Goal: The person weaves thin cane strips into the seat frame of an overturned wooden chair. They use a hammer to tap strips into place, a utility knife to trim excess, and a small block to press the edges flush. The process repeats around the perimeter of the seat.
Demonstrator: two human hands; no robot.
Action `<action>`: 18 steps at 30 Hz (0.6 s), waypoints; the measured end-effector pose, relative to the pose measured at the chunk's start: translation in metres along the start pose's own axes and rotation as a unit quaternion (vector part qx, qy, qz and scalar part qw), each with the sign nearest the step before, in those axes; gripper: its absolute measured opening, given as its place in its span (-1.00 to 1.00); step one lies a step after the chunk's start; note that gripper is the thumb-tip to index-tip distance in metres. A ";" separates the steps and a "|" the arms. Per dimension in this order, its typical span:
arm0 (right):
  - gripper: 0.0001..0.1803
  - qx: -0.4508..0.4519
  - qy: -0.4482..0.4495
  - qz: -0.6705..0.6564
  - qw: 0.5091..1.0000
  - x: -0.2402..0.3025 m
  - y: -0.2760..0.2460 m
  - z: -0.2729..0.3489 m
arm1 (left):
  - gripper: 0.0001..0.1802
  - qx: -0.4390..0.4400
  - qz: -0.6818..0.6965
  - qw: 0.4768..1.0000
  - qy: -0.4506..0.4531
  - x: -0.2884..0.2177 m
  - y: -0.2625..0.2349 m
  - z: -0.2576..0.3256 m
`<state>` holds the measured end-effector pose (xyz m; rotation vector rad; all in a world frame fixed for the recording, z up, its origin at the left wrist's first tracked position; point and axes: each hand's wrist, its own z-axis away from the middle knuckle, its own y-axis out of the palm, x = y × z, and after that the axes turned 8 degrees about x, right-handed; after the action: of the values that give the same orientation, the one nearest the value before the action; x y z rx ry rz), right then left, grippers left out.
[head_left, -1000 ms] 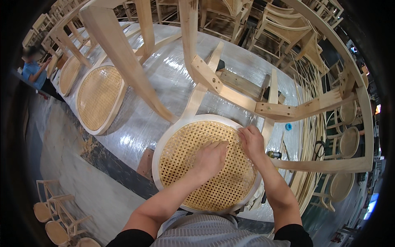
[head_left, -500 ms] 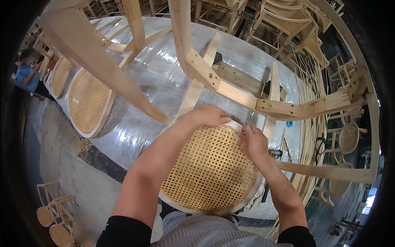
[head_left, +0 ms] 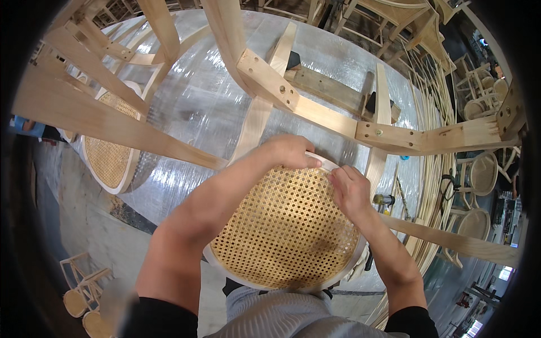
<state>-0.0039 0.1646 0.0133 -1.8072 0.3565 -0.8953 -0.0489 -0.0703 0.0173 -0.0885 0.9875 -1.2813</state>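
Observation:
A rounded chair seat (head_left: 293,225) with woven cane inside a pale wooden rim rests against my body at the table's near edge. My left hand (head_left: 293,152) grips the seat's far rim, thumb along its top. Close beside it, my right hand (head_left: 350,191) is closed at the inner edge of the rim on the far right, fingers curled in a pinch. Whatever lies between those fingers is too small to make out. Just beyond the seat stands a wooden chair frame (head_left: 324,121), its curved rails joined with screwed corner blocks.
Plastic film covers the table (head_left: 191,112). More cane seats (head_left: 110,160) lie at the left. A dark-handled tool (head_left: 384,199) and a bundle of long cane strips (head_left: 434,186) are at the right. Finished chairs (head_left: 84,287) stand on the floor; a person's blue sleeve (head_left: 27,127) shows far left.
The view has shifted, so the chair frame and other seats appear moved. Both hands remain at the seat's far rim, with the left thumb now lying further along it.

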 end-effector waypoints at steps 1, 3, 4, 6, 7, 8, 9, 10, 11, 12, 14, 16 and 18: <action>-0.84 -0.002 -0.004 0.002 1.000 -0.002 0.001 -0.001 | -0.32 0.018 0.014 1.000 0.003 -0.001 -0.002 -0.002; -0.82 -0.001 -0.006 0.002 1.000 -0.004 0.002 -0.002 | -0.34 0.054 0.041 0.998 0.010 -0.003 -0.006 -0.007; -0.82 0.000 -0.011 0.001 1.000 -0.003 0.003 -0.003 | -0.36 0.040 0.043 0.998 0.035 0.001 -0.004 -0.009; -0.81 0.010 -0.017 0.004 1.000 -0.002 0.002 -0.004 | -0.40 0.012 0.045 0.995 0.083 0.012 0.001 -0.010; -0.81 0.016 -0.015 0.007 1.000 -0.002 0.001 -0.003 | -0.42 0.013 0.059 0.995 0.074 0.009 -0.001 -0.010; -0.82 0.014 -0.010 0.009 1.000 -0.003 0.001 -0.002 | -0.44 0.013 0.073 0.995 0.064 0.007 -0.003 -0.011; -0.82 0.011 -0.005 0.010 1.000 -0.003 0.000 -0.002 | -0.46 0.014 0.087 0.995 0.053 0.005 -0.004 -0.010; -0.83 0.008 -0.003 0.013 1.000 -0.004 0.000 -0.001 | -0.48 -0.007 0.077 0.996 0.054 0.006 -0.001 -0.009; -0.84 0.007 -0.003 0.006 1.000 -0.005 0.001 0.000 | -0.49 -0.029 0.068 0.996 0.054 0.007 0.001 -0.008; -0.85 0.006 -0.003 -0.001 1.000 -0.005 0.001 0.000 | -0.49 -0.051 0.058 0.996 0.055 0.009 0.003 -0.007; -0.86 -0.007 0.010 -0.020 1.000 -0.007 0.000 0.002 | -0.52 -0.058 0.045 0.996 0.059 0.012 0.004 -0.004; -0.86 -0.030 0.039 -0.046 0.998 -0.007 -0.003 0.004 | -0.53 -0.067 0.034 0.995 0.060 0.013 0.005 -0.002; -0.85 -0.027 0.041 -0.053 0.997 -0.004 -0.002 0.004 | -0.53 -0.080 0.027 0.995 0.056 0.014 0.007 0.000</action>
<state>-0.0039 0.1709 0.0124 -1.8562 0.3418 -1.0447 -0.0443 -0.0792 0.0057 -0.1124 1.1814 -1.1664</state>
